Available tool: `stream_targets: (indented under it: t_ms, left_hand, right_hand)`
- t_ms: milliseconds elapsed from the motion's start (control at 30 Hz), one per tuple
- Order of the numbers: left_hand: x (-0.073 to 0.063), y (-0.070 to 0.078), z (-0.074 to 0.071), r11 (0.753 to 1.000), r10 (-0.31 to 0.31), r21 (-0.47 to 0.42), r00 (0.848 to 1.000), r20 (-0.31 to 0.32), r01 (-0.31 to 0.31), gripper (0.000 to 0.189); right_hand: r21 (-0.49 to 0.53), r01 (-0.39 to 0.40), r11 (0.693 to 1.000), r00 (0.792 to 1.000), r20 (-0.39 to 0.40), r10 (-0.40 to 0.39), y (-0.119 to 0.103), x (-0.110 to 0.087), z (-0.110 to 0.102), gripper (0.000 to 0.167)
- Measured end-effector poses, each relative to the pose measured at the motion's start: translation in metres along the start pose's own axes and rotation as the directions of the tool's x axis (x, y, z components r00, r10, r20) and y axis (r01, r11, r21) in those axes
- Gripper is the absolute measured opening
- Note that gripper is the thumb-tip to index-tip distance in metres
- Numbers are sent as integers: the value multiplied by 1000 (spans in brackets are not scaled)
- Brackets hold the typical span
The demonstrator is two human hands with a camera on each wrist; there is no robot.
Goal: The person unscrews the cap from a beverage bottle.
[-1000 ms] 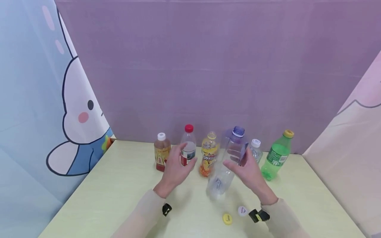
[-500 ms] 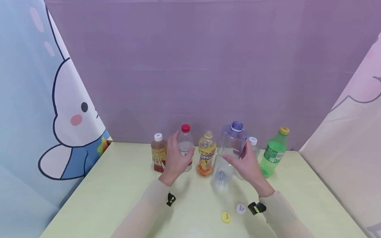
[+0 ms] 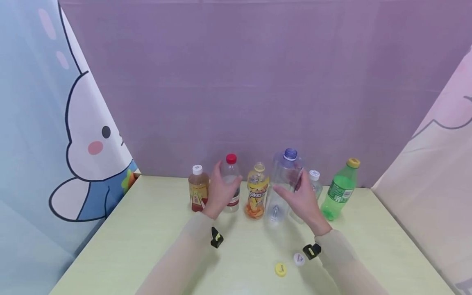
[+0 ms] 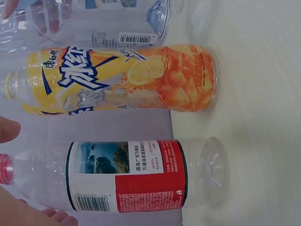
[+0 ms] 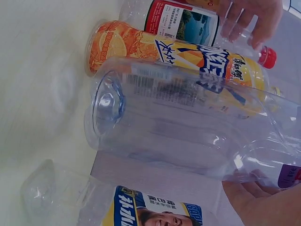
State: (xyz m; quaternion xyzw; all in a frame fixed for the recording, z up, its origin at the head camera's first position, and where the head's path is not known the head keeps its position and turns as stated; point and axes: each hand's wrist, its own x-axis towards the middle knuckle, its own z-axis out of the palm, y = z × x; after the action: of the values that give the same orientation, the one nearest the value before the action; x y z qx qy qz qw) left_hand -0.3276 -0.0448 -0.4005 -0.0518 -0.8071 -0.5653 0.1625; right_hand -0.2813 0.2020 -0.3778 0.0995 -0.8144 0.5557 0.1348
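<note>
My right hand (image 3: 300, 198) grips a large clear bottle (image 3: 282, 192) with a purple, uncapped neck. The bottle stands nearly upright; in the left wrist view its fingers show through the plastic. My left hand (image 3: 221, 190) reaches around a red-capped water bottle (image 3: 232, 200), fingers along one side. Its thumb (image 4: 8, 129) is spread apart from that bottle in the left wrist view. Between the hands stands an uncapped yellow-and-orange iced tea bottle (image 3: 257, 194). A yellow cap (image 3: 280, 269) and a white cap (image 3: 299, 259) lie on the table in front.
A white-capped bottle with a brown and red body (image 3: 198, 190) stands at the left of the row. Right of the large bottle are a clear white-capped bottle (image 3: 315, 184) and a green bottle (image 3: 339, 190) with a yellow cap. A purple curtain (image 3: 236, 82) hangs behind the table (image 3: 147, 237).
The large bottle, tilted at first, has been stood up and shifted back beside the iced tea bottle by my right hand. My left hand has come closer around the red-capped bottle.
</note>
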Motion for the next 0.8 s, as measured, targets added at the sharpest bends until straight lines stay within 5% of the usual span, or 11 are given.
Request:
stream_targets:
  t_ms: [267,800]
  left_hand:
    - [5,-4,3,997,-35,-61,998,43,38,88]
    - [-8,-1,0,999,-19,36,1000,11,19,78]
  right_hand:
    - [-8,-22,1000,1000,-17,22,2,5,4,95]
    - [-37,-63,997,998,-25,62,19,11,9,95]
